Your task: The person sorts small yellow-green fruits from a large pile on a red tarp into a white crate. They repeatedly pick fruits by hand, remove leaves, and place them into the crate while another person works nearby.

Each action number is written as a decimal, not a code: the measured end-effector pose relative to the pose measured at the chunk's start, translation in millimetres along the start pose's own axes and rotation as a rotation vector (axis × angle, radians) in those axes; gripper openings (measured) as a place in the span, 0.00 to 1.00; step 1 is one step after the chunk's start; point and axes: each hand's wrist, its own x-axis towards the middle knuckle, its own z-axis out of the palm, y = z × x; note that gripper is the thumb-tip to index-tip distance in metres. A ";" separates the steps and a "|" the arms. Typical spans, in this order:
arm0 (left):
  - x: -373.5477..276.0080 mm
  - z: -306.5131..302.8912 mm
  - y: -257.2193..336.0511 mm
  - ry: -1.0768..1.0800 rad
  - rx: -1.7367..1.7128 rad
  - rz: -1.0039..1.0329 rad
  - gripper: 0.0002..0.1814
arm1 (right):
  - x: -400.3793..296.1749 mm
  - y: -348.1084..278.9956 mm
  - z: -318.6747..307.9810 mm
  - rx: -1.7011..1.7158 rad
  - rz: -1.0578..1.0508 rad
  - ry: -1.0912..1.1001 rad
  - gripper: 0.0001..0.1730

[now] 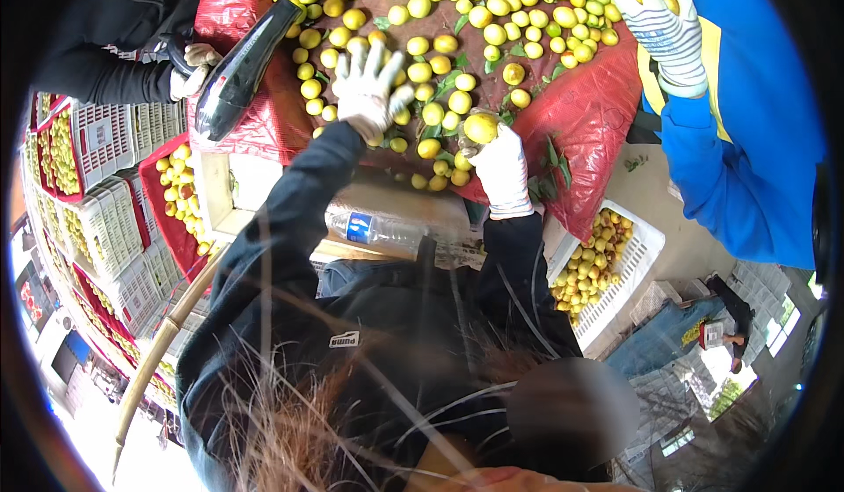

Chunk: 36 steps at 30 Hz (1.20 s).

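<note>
My left hand (pixel 369 90), in a white knit glove, lies palm down with its fingers spread over loose yellow-green jujubes (pixel 432 113) on a sorting surface covered in brown cloth (pixel 395 37). No fruit shows in its grip, though its palm is hidden. My right hand (pixel 502 169), gloved in white, holds a larger yellow jujube (pixel 481 128) with a brownish patch between thumb and fingers, at the near edge of the pile. Green leaves (pixel 448 84) are scattered among the fruit between my hands. Red woven plastic sheeting (pixel 580 123) covers the padded side edges.
A glossy black hard-shelled object (pixel 247 70) rests at left beside a co-worker's gloved hand (pixel 191 73). At right, another person's striped glove (pixel 666 37) holds fruit. A plastic bottle (pixel 376 228) lies before me. White crates (pixel 109 221) are stacked left; a fruit-filled crate (pixel 643 245) stands lower right.
</note>
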 end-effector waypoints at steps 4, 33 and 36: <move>-62.7 -14.1 46.2 -0.134 -0.230 0.039 0.36 | 2.9 -11.4 -1.8 0.308 0.055 -0.084 0.21; 162.0 -18.9 100.3 -0.419 -0.006 0.048 0.19 | 60.7 35.5 16.7 -0.727 0.114 -0.165 0.44; 148.0 14.1 97.6 -0.455 -0.115 -0.127 0.19 | 29.3 46.4 20.8 -0.650 0.006 -0.216 0.34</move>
